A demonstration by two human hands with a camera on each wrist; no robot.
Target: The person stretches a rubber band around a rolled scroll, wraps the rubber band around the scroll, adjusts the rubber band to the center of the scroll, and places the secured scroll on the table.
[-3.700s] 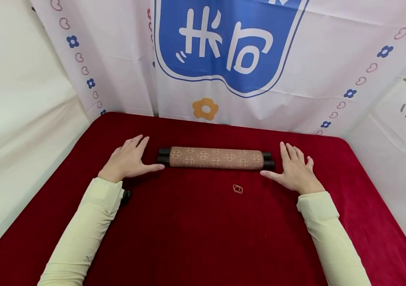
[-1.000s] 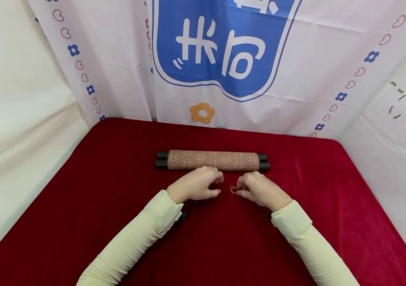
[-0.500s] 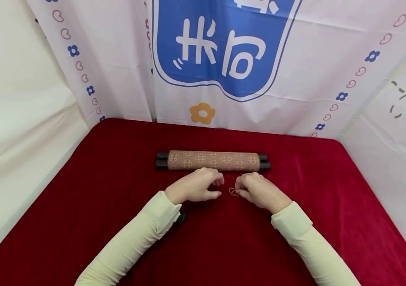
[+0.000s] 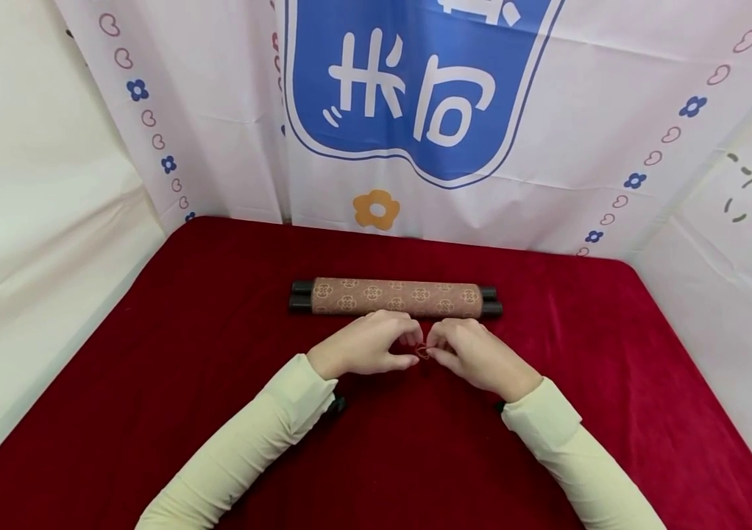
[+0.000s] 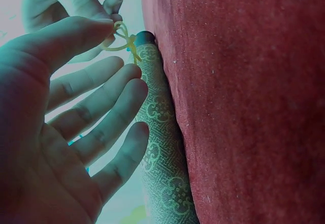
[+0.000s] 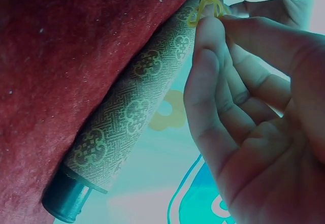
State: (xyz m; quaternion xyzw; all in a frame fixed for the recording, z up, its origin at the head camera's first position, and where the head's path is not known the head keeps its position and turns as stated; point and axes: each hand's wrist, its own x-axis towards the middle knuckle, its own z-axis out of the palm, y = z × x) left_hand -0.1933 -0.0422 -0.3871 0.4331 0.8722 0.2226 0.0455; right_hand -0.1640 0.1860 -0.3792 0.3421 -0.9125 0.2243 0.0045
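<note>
In the head view, a rolled scroll (image 4: pixel 396 297) in brown patterned cloth lies across the table, black rod ends poking out at both sides. Just in front of it, my right hand (image 4: pixel 478 355) pinches a thin yellow-brown rubber band (image 4: pixel 422 352) between thumb and forefinger. The right wrist view shows the looped rubber band (image 6: pixel 205 9) at those fingertips, apart from the scroll. My left hand (image 4: pixel 364 344) faces it from the left, thumb and fingers spread apart. Its fingertips lie close to the rubber band (image 5: pixel 131 42) in the left wrist view; whether they touch it I cannot tell.
A dark red velvet cloth (image 4: pixel 376 456) covers the table. Behind it hangs a white curtain (image 4: pixel 230 147) with a blue emblem and an orange flower. White fabric walls stand at left and right.
Both hands have come from the scroll's ends to the middle in front of it. The right hand has taken the rubber band off the cloth and moved it left, towards the left hand.
</note>
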